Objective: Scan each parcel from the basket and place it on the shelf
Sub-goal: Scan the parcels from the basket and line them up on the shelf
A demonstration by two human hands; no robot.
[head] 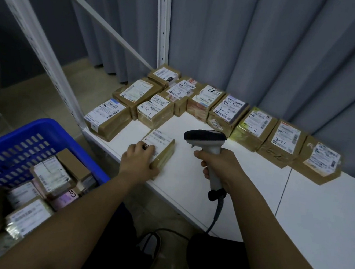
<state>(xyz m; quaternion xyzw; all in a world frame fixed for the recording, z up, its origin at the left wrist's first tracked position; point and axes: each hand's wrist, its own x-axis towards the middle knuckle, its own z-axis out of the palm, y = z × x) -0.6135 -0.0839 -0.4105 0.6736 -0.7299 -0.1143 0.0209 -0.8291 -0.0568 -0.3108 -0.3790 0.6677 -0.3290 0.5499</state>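
— On the white shelf (220, 196), near its front edge, what lies under the left hand (139, 161)?
— A brown parcel (161, 148), label up; the fingers are curled over its near end, holding it flat against the shelf.
— And the right hand (217, 165)?
— It grips the handle of a scanner (207, 140), whose head points toward that parcel.
— Other parcels?
— A row of taped boxes (230, 111) stands along the back of the shelf, and more fill the blue basket (17, 136) at the left.

Left hand (139, 160) palm-down, fingers curled; right hand (215, 162) fisted, both arms extended.
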